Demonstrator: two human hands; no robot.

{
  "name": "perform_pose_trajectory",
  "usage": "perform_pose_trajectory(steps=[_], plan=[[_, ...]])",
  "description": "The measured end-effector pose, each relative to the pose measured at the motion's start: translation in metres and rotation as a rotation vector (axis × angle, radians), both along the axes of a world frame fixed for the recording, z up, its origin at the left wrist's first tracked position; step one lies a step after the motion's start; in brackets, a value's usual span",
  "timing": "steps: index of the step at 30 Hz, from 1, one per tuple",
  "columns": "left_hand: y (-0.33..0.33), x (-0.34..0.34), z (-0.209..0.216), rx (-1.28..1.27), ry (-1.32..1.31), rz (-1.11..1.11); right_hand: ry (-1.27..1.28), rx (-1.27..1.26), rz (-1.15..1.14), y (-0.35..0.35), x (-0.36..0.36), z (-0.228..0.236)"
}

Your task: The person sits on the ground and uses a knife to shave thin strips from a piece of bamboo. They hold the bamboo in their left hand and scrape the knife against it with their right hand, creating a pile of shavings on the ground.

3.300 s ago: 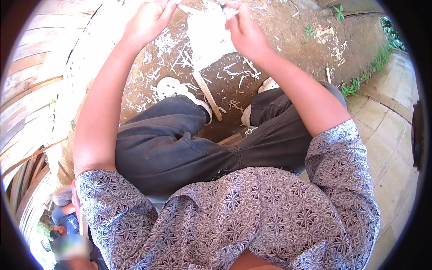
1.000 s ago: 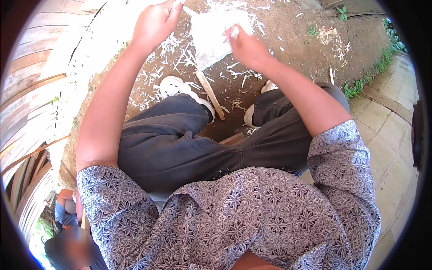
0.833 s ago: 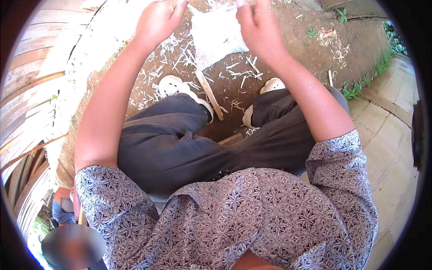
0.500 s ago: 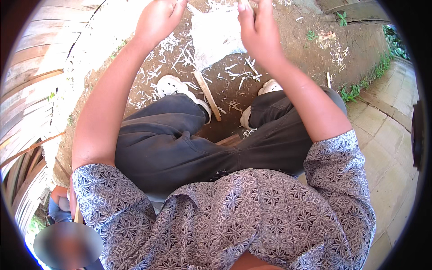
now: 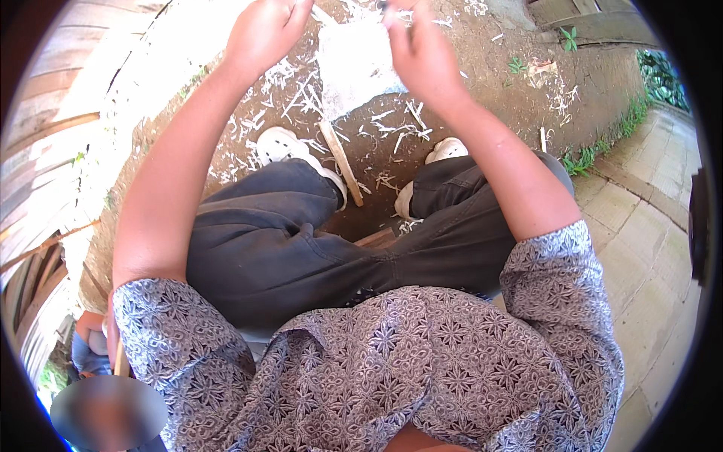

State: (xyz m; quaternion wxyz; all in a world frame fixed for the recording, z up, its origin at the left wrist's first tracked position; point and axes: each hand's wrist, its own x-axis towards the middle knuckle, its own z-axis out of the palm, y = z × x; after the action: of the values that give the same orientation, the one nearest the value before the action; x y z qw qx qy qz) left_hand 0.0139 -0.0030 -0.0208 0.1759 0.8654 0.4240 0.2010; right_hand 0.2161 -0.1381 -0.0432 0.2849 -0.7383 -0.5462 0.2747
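Note:
My left hand (image 5: 263, 30) is at the upper edge, closed, with its thumb pressed in and its fingertips cut off by the frame. A thin pale wood strip (image 5: 324, 15) sticks out beside that thumb. To the right, my right hand (image 5: 426, 64) is raised with its fingers curled and slightly smeared by motion. Whatever it grips is mostly out of frame; only a small dark bit shows by the fingers. Below and between the hands a whitish sheet (image 5: 354, 71) lies on the dirt, with pale wood shavings (image 5: 305, 98) scattered around it.
A flat wooden stick (image 5: 340, 162) lies between my white clogs (image 5: 282, 143). Wooden planks (image 5: 53, 98) line the left side, and a paved strip (image 5: 633, 226) runs along the right. Another person (image 5: 94, 335) is at the lower left. Small green plants (image 5: 568, 38) grow at the upper right.
My right hand has shifted left and turned, so the pale piece seen in it before no longer shows. My left hand has hardly moved. The whole view has slid slightly.

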Motion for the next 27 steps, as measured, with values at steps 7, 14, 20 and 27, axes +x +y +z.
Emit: perform_pose_trajectory(steps=[7, 14, 20, 27], plan=[[0.004, 0.007, 0.000, 0.009, -0.023, -0.041, -0.120, -0.054, 0.133, -0.006, 0.018, -0.041], [0.002, 0.006, -0.007, 0.011, -0.027, -0.015, -0.191, -0.092, 0.273, -0.015, 0.023, -0.061], [-0.001, 0.000, -0.011, -0.045, -0.117, 0.088, 0.125, 0.092, -0.017, -0.007, 0.005, -0.026], [0.005, -0.006, -0.015, -0.015, -0.136, 0.065, 0.092, 0.080, -0.050, 0.015, 0.017, 0.011]])
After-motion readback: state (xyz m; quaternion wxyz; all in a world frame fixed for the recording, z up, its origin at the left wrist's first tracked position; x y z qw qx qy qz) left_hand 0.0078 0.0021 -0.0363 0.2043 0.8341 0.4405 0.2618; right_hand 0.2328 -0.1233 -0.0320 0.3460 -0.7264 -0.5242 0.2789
